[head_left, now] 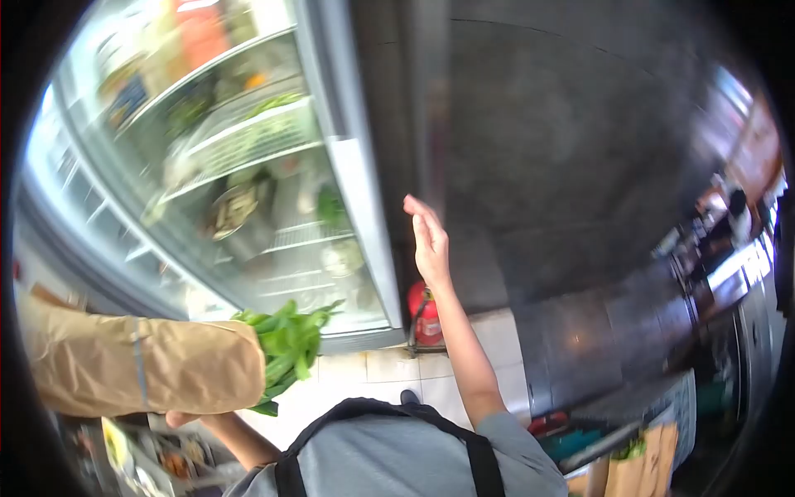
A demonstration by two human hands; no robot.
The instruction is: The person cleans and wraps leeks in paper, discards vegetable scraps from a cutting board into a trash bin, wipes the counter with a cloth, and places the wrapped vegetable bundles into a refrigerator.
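A large brown paper bundle (190,364) with a thin blue band around it lies across the lower left, and leafy greens (290,340) stick out of its right end. Beneath the bundle, my left hand (184,418) supports it; most of the fingers are hidden by the paper. My right hand (429,240) is raised in front of me, its fingers extended, holding nothing. It is just right of the edge of a glass-fronted fridge (364,207). Behind the glass, a basket of greens (248,137) and a bowl (236,207) stand on the shelves.
A red fire extinguisher (426,319) stands on the floor by the fridge. Food containers (178,455) are at the lower left. Wooden pieces (642,464) and a crate (683,406) sit at the lower right. A person (737,219) is at the far right.
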